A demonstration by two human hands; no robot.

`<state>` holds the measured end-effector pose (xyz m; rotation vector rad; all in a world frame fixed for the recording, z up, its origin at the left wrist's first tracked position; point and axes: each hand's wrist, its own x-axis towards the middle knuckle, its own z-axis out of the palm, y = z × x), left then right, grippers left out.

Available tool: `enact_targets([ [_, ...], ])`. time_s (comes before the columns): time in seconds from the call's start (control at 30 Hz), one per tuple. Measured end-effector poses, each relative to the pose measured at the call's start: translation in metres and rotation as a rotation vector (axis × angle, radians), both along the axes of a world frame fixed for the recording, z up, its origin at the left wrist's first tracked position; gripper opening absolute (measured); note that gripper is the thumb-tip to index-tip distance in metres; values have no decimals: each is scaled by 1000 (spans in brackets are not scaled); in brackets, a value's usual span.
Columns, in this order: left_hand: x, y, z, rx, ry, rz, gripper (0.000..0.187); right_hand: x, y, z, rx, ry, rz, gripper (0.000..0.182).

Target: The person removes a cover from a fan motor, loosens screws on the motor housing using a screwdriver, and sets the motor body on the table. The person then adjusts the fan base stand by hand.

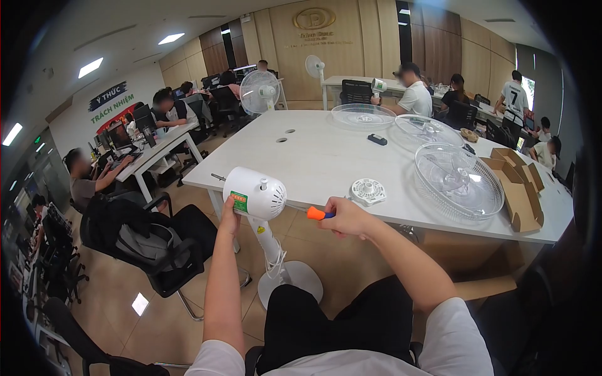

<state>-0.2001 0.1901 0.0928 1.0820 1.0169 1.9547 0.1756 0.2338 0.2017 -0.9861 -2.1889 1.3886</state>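
My left hand [231,216] grips the side of a white fan motor housing [256,191], its thumb by a green label. A metal shaft juts from the housing's left end, and a small knob stands on top. Beneath it are the fan's white stand [268,241] with a coiled cord and a round base [301,282] on the floor. My right hand [345,218] is closed around a screwdriver with an orange and blue handle [318,214], pointing left at the housing's slotted rear end. Whether its tip touches the housing is too small to tell.
On the white table [313,153] lie a round slotted white part [368,191], a small black object [377,139], several clear fan grilles [459,180] and opened cardboard [514,188]. A black chair [160,244] with a bag stands at left. Other people sit at desks around.
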Motion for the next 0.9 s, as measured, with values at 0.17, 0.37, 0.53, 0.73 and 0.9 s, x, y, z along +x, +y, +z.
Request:
enact_targets([
  [0.17,-5,4,-5,0,12,-17,88,3,0,4,-131,44,-31,34],
  [0.37,-5,4,-7,-12,-12,-15,88,0,-7,16,-183,-28,1,36],
  [0.53,-6,3,-4,2,-12,-28,86,0,-2,5,9,-25,4,32],
  [0.73,-4,3,-4,5,-2,-38,86,1,2,3,-268,70,-6,36],
  [0.9,-2,2,-3,1,3,-26,87,-3,-5,12,-207,-53,-8,43],
])
